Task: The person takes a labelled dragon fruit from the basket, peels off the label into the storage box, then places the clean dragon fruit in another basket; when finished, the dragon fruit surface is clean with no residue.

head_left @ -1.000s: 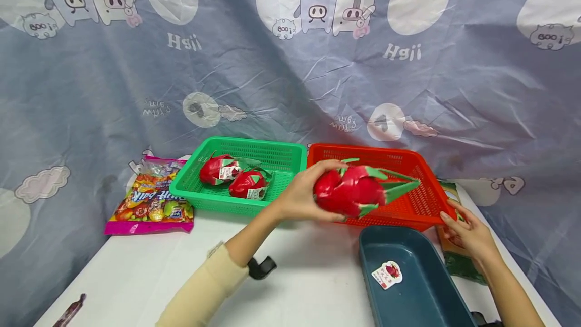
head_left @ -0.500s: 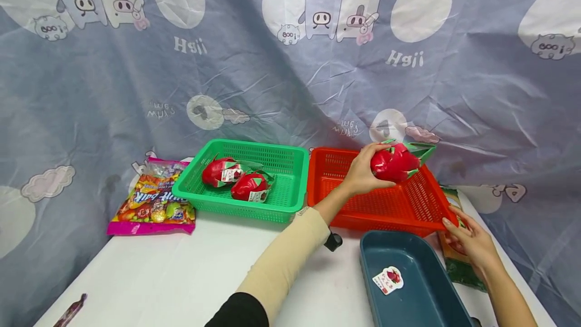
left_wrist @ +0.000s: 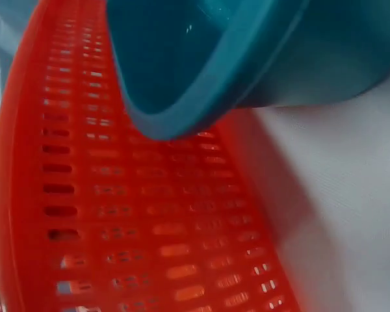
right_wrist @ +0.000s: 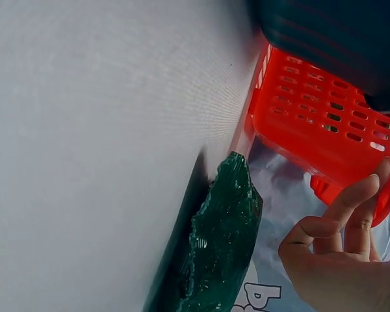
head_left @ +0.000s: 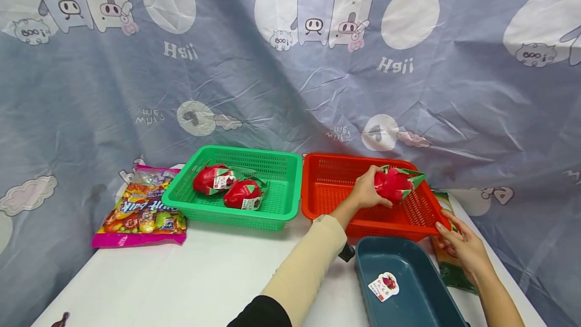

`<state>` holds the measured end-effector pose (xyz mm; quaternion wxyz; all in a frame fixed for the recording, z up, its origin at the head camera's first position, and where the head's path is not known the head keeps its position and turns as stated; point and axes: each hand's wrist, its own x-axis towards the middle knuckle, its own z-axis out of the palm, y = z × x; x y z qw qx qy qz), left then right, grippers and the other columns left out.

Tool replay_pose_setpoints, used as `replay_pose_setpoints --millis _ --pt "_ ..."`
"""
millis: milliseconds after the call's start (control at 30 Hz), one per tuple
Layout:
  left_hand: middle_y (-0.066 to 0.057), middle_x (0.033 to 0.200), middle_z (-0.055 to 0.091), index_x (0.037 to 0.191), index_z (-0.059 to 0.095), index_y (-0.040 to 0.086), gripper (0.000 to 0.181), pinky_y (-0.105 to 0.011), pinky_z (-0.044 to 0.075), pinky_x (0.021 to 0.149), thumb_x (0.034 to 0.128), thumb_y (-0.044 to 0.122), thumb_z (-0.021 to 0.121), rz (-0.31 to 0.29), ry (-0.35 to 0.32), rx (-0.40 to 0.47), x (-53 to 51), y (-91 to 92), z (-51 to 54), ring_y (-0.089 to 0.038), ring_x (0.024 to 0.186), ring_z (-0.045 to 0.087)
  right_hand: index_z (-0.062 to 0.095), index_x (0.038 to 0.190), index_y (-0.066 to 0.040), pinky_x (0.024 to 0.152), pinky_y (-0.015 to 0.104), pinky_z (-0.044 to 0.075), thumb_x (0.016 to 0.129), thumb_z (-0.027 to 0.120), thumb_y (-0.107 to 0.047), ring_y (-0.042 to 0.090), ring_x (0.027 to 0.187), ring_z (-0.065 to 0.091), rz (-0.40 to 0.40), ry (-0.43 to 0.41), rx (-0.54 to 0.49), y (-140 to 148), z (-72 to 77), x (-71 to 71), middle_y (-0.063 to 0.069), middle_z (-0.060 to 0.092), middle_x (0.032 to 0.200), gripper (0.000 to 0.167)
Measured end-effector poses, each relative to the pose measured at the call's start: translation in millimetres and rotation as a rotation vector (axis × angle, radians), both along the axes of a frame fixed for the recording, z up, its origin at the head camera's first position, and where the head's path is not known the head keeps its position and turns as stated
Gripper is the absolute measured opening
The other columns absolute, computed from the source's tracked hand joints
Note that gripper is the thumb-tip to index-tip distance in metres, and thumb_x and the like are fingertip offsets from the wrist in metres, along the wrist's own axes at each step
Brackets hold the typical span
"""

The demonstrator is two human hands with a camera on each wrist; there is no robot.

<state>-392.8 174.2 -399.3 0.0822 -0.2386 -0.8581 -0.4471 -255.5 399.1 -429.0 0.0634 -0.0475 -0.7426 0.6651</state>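
My left hand point(head_left: 366, 188) holds a red dragon fruit point(head_left: 391, 185) with green leaf tips, low over the inside of the red basket point(head_left: 329, 198). In the left wrist view the basket's slotted wall point(left_wrist: 58, 175) shows, while hand and fruit are out of sight. With thumb and fingers, my right hand point(head_left: 465, 246) pinches the basket's near right corner; the right wrist view shows that hand point(right_wrist: 344, 250) at the red rim. Two more dragon fruits, one point(head_left: 212, 179) left of the other point(head_left: 244, 194), lie labelled in the green basket point(head_left: 281, 211).
A dark blue bin point(head_left: 410, 276) with a loose fruit label point(head_left: 384, 286) in it stands in front of the red basket. A green-and-orange packet point(head_left: 454, 271) lies under my right hand. Left of the green basket is a candy bag point(head_left: 145, 206). A patterned curtain point(head_left: 254, 79) hangs behind.
My left hand has carried the dragon fruit rightward and back, then lowered it into the red basket's opening. My right hand stays on the basket corner.
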Motion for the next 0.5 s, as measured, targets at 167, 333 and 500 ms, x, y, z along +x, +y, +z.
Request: replay_pose_setpoints --millis 167,333,500 --pt "0.003 0.114 0.053 0.118 0.042 0.019 0.079 -0.019 0.046 0.079 0.0553 0.025 0.090 0.123 -0.023 -0.034 6.8 3.4 4.2 -0.011 0.102 0.052 0.039 0.137 -0.028 0.050 0.023 0.047 0.091 0.058 -0.025 0.008 0.058 0.057 0.004 0.004 -0.008 -0.2 1.2 -0.7 -0.006 0.065 0.071 0.049" --pt "0.000 0.115 0.049 0.117 0.039 0.020 0.078 -0.019 0.046 0.079 0.0575 0.025 0.089 0.145 -0.083 -0.115 8.6 2.8 -1.8 -0.013 0.101 0.051 0.037 0.138 -0.027 0.049 0.021 0.046 0.092 0.058 -0.024 0.007 0.057 0.057 0.008 0.000 -0.033 -2.6 1.6 2.6 -0.009 0.064 0.070 0.051" --pt "-0.001 0.108 0.047 0.115 0.035 0.020 0.080 -0.022 0.048 0.072 0.0563 0.028 0.089 0.146 -0.161 -0.201 7.8 1.4 -7.9 -0.016 0.092 0.054 0.036 0.139 -0.027 0.048 0.020 0.044 0.092 0.057 -0.023 0.008 0.057 0.057 0.003 0.003 -0.059 -3.8 1.2 4.0 -0.009 0.063 0.070 0.052"
